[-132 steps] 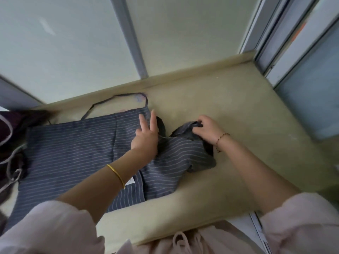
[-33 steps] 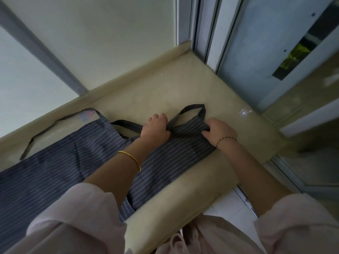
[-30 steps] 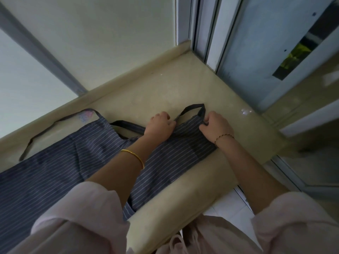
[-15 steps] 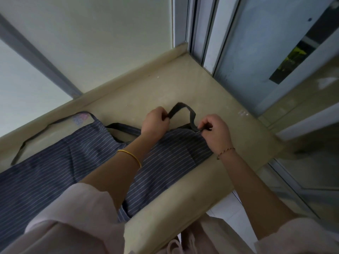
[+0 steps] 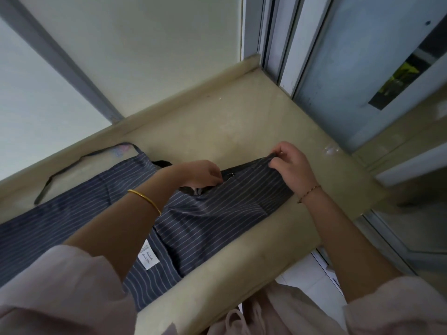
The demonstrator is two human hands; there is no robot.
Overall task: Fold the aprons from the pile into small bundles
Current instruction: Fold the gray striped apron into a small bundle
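Note:
A dark grey apron with thin white stripes (image 5: 208, 221) lies spread across the beige ledge (image 5: 242, 131), its bib end toward the right. My right hand (image 5: 290, 163) pinches the far right corner of the bib and lifts it slightly. My left hand (image 5: 200, 174) is curled down on the bib's top edge, fingers tucked into the fabric. The neck strap is hidden under the fabric and hands. A waist tie (image 5: 72, 165) trails along the ledge's back at the left. A white label (image 5: 148, 258) shows near the front edge.
Frosted window panels with a grey frame bar (image 5: 60, 59) rise behind the ledge. A sliding door frame (image 5: 278, 44) stands at the far right corner. The ledge's front edge (image 5: 242, 269) drops to white floor tiles (image 5: 307, 279). My pale pink sleeves fill the bottom.
The neck strap loop that both hands held up half a second ago is now down and out of sight. My right hand moved right to the bib corner; my left hand dropped onto the fabric.

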